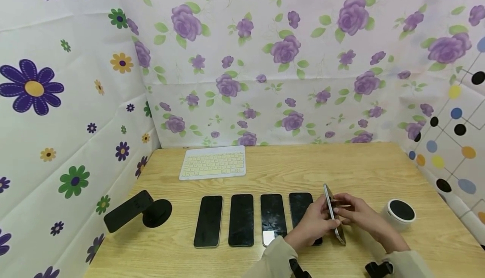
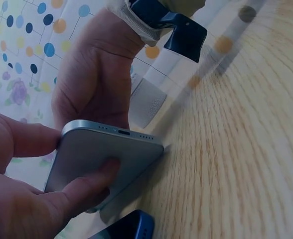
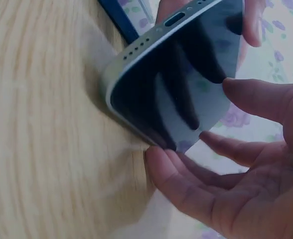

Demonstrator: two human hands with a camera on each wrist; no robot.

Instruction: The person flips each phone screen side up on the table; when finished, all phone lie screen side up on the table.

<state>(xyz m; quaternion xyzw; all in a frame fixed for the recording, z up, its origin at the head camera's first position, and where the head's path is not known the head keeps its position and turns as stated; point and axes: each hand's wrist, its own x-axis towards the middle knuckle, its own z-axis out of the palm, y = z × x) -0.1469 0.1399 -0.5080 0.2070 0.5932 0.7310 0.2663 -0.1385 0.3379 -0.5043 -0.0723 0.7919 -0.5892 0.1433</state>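
A smartphone (image 1: 329, 202) stands tilted on its edge above the wood table, held by my left hand (image 1: 312, 223). In the left wrist view, fingers of that hand press its pale back (image 2: 81, 154). My right hand (image 1: 361, 217) is on the phone's other side. In the right wrist view, its fairly straight, spread fingers touch the dark glossy screen (image 3: 186, 84) and its edge. Just left of the held phone lies another dark phone (image 1: 299, 204), partly hidden by my left hand and wrist.
Three more dark phones (image 1: 207, 221) lie in a row to the left. A white keyboard (image 1: 212, 162) is at the back. A black stand with a round base (image 1: 157, 213) sits at left. By my right wrist stands a white cylinder with a black top (image 1: 399, 215). Patterned cloth surrounds the table.
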